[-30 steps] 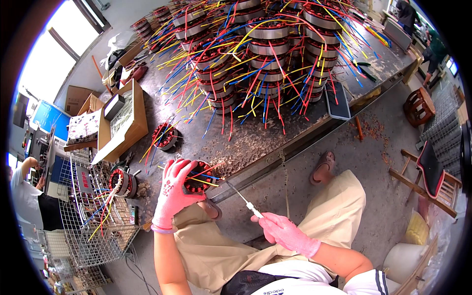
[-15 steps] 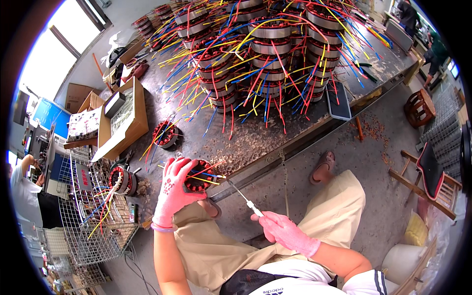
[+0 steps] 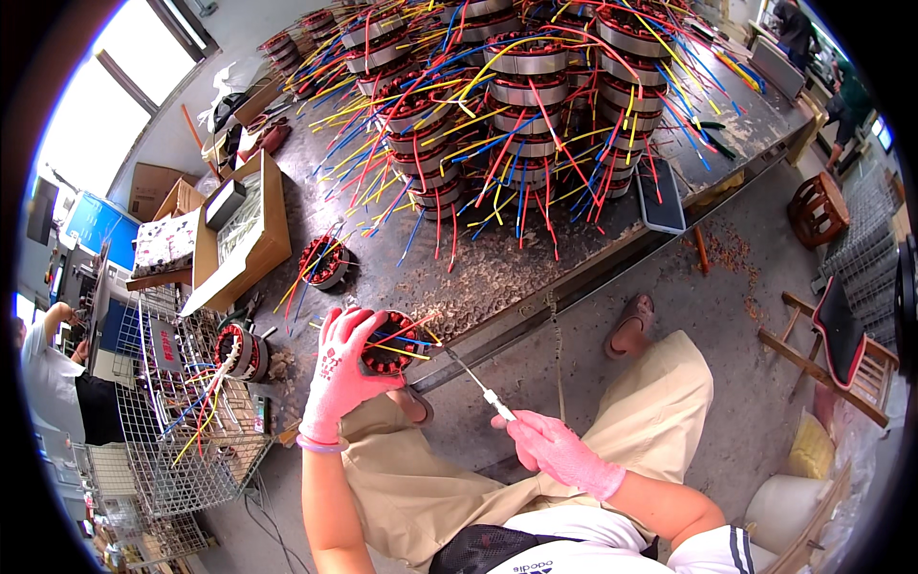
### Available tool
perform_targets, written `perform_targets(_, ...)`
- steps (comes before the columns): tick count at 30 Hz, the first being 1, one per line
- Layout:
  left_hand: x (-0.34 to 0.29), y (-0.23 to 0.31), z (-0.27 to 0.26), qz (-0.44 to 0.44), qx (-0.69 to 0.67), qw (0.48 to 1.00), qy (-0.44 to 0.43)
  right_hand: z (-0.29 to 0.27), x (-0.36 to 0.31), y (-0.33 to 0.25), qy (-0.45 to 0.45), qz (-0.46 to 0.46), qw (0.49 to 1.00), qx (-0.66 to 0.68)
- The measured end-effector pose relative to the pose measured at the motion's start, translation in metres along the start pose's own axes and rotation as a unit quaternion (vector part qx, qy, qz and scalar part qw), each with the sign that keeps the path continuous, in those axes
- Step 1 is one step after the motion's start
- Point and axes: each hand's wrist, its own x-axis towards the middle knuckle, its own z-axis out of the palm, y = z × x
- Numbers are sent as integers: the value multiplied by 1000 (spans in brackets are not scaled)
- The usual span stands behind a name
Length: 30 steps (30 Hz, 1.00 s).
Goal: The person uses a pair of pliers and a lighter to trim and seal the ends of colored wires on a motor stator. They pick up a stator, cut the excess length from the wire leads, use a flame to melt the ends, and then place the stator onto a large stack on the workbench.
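My left hand (image 3: 339, 373), in a pink glove, is closed on a motor stator (image 3: 388, 358) at the table's front edge. Red windings line the stator, and red, blue and yellow leads stick out to its right. In my right hand (image 3: 566, 457), also pink-gloved, is a thin-shafted tool (image 3: 491, 396) with a white handle. Its metal tip points up and left, close to the stator's lead ends; whether it touches them I cannot tell. Just beyond my left hand, a second stator (image 3: 323, 262) rests on the table. Another stator (image 3: 241, 354), with white lacing on its leads, stands to the left.
Tall stacks of stators (image 3: 524, 94) with trailing wires fill the back of the worn table (image 3: 497, 287). An open cardboard box (image 3: 271, 225) sits at left, above a wire rack (image 3: 191, 430). A phone (image 3: 660, 196) lies near the right edge. A wooden chair (image 3: 837, 344) stands at right.
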Motion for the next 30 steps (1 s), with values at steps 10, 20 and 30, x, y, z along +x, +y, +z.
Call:
perform_targets(10,-1,-1,1,3,4,1000,3,0,-1,-5,3,16,1000,8)
perform_targets(20,-1,-2,1,4,4,1000,2,1,1,2,-4,-5,1000,25)
perform_targets(30,1,0,-1,0,2,1000,0,1,0,-3,-1,5,1000,-1)
